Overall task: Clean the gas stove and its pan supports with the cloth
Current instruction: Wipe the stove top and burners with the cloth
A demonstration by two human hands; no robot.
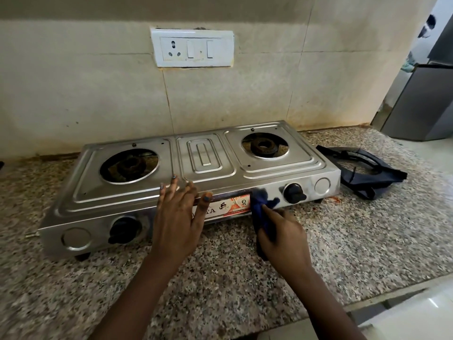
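Note:
A two-burner steel gas stove [203,165] stands on the granite counter with its burners bare, no supports on them. My left hand [180,212] lies flat on the stove's front edge, fingers spread, covering part of the label. My right hand [282,235] grips a dark blue cloth [261,208] and presses it against the front panel, just left of the right knob [293,193]. The left knob [123,229] is uncovered. Black pan supports [360,168] lie stacked on the counter to the right of the stove.
The speckled granite counter [245,278] extends in front of the stove to its front edge at lower right. A tiled wall with a white socket plate [192,48] rises behind. A grey fridge [421,101] stands at far right. A small reddish stain [334,199] marks the counter.

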